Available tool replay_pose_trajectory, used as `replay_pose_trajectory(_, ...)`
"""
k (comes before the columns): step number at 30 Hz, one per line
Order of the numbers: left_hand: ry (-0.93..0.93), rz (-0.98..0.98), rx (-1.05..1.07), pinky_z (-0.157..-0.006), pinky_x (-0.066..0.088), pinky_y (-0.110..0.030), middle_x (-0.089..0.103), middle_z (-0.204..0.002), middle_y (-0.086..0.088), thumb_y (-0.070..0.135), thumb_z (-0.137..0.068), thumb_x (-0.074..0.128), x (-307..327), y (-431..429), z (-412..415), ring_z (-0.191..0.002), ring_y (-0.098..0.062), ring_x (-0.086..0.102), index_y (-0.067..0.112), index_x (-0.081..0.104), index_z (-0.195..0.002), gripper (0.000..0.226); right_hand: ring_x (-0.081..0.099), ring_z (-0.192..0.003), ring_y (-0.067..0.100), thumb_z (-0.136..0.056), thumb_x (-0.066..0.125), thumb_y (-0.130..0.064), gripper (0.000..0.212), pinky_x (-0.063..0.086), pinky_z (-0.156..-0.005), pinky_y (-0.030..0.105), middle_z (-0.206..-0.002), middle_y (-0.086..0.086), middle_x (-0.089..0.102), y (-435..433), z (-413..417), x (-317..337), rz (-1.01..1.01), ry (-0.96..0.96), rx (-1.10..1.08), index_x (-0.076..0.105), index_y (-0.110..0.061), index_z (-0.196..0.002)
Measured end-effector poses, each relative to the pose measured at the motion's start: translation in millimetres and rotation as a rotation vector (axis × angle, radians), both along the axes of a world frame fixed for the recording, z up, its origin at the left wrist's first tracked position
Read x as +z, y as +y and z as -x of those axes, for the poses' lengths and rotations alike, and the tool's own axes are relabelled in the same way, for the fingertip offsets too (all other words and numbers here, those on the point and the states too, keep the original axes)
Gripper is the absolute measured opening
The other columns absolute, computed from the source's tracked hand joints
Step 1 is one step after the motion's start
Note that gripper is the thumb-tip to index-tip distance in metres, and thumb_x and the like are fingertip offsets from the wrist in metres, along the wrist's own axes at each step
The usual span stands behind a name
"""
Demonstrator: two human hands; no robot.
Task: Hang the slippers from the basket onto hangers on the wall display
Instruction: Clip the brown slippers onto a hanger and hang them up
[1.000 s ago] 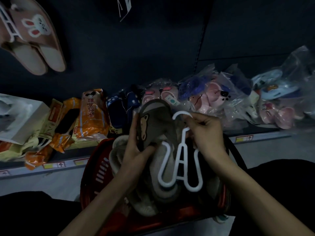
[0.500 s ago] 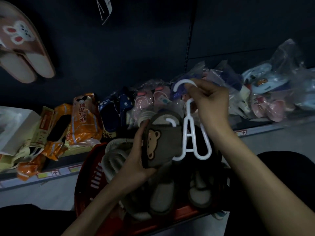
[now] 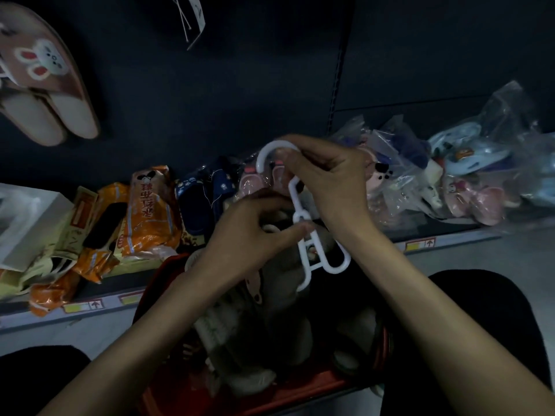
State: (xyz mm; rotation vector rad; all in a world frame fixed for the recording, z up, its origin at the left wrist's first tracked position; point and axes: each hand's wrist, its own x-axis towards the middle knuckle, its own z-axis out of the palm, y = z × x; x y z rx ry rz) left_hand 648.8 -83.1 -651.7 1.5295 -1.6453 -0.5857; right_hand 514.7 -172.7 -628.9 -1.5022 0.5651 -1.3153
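Observation:
My right hand (image 3: 327, 178) pinches a white plastic hanger (image 3: 303, 217) just below its hook, holding it upright above the red basket (image 3: 300, 394). My left hand (image 3: 252, 232) grips a grey-brown slipper (image 3: 279, 283) against the hanger's lower loops, the thumb lying on the hanger's stem. The slipper hangs down under my left hand and is partly hidden by it. More grey slippers (image 3: 240, 349) lie piled in the basket below.
A pink rabbit slipper pair (image 3: 45, 82) hangs on the dark wall panel at top left. Along the low shelf lie orange packets (image 3: 144, 211), dark blue slippers (image 3: 204, 196) and bagged pink and blue slippers (image 3: 462, 175). A white box (image 3: 21, 220) sits far left.
Both hands rose with hanger and slipper. The left hand turned over on top of the slipper, hiding its bear face, and closed in on the hanger's stem.

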Motion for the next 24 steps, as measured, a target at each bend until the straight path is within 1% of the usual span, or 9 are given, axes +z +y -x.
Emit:
replay_pose_trajectory(4,0.188,-0.079,-0.111,-0.095,0.058,-0.049,0.080,-0.103,0.001,0.026,-0.097,0.075,1,-9,-5,-0.099,-0.017,0.075,0.015,0.084,-0.103,0.016,0.075,-0.086,0.016,-0.093,0.070,0.000,0.018,0.057,-0.078,0.024,-0.094,0.003,0.080,-4,-11,-4,-0.047,0.008,0.000,0.076,-0.003,-0.109)
replay_pose_trajectory(8,0.233,-0.110,-0.054,-0.094,0.057,-0.047,0.080,-0.100,-0.002,0.025,-0.097,0.073,-18,-12,-10,-0.098,-0.019,0.075,0.009,0.083,-0.101,0.019,0.072,-0.075,0.005,-0.095,0.069,-0.004,0.011,0.054,-0.070,0.017,-0.081,-0.006,0.077,-8,-16,-14,-0.073,0.132,0.015,0.076,-0.007,-0.103)
replay_pose_trajectory(10,0.223,-0.130,-0.011,-0.091,0.057,-0.042,0.078,-0.100,-0.002,0.030,-0.098,0.070,-31,-9,-13,-0.098,-0.017,0.073,0.008,0.082,-0.101,0.025,0.073,-0.081,0.004,-0.095,0.070,-0.006,0.013,0.056,-0.075,0.017,-0.087,-0.005,0.078,-8,-15,-19,-0.091,0.186,0.027,0.076,-0.006,-0.106)
replay_pose_trajectory(13,0.302,-0.152,0.037,-0.083,0.056,-0.024,0.079,-0.095,0.004,0.025,-0.100,0.068,-44,1,-29,-0.094,-0.011,0.074,0.010,0.081,-0.098,0.020,0.071,-0.090,0.010,-0.100,0.064,-0.016,0.019,0.054,-0.084,0.027,-0.096,0.006,0.079,-11,2,-26,-0.157,0.322,0.003,0.078,-0.005,-0.105)
replay_pose_trajectory(15,0.340,-0.153,0.104,-0.077,0.054,-0.023,0.080,-0.091,0.002,0.022,-0.100,0.068,-45,7,-40,-0.086,-0.009,0.075,0.016,0.081,-0.090,0.018,0.065,-0.074,0.007,-0.102,0.061,-0.032,0.026,0.050,-0.070,0.027,-0.083,0.002,0.075,-18,30,-33,-0.232,0.533,-0.045,0.078,-0.013,-0.096)
replay_pose_trajectory(17,0.403,-0.139,0.162,-0.074,0.053,-0.021,0.080,-0.087,0.001,0.022,-0.100,0.068,-42,14,-49,-0.082,-0.008,0.074,0.021,0.080,-0.083,0.020,0.060,-0.068,0.005,-0.097,0.062,-0.048,0.026,0.043,-0.066,0.027,-0.074,-0.010,0.069,-23,66,-44,-0.233,0.873,-0.054,0.074,-0.027,-0.088)
replay_pose_trajectory(19,0.495,-0.139,0.211,-0.078,0.059,-0.031,0.080,-0.090,-0.007,0.027,-0.099,0.068,-40,22,-59,-0.088,-0.020,0.077,0.016,0.081,-0.086,0.021,0.067,-0.092,0.013,-0.092,0.063,-0.058,0.025,0.049,-0.079,0.029,-0.098,-0.011,0.073,-22,98,-57,-0.168,1.330,-0.038,0.071,-0.036,-0.101)
replay_pose_trajectory(21,0.558,-0.142,0.241,-0.089,0.058,-0.049,0.078,-0.097,-0.020,0.031,-0.099,0.067,-41,30,-70,-0.097,-0.039,0.075,0.005,0.079,-0.094,0.029,0.064,-0.118,0.021,-0.084,0.066,-0.067,0.057,0.051,-0.091,0.030,-0.133,-0.003,0.067,-16,118,-71,-0.154,1.648,-0.017,0.063,-0.035,-0.132)
replay_pose_trajectory(24,0.596,-0.189,0.269,-0.093,0.056,-0.051,0.076,-0.099,-0.026,0.029,-0.100,0.065,-46,40,-76,-0.097,-0.041,0.074,-0.003,0.075,-0.097,0.034,0.061,-0.125,0.021,-0.063,0.079,-0.074,0.101,0.052,-0.084,0.028,-0.146,-0.002,0.058,-9,129,-90,-0.272,1.657,0.021,0.045,-0.033,-0.148)
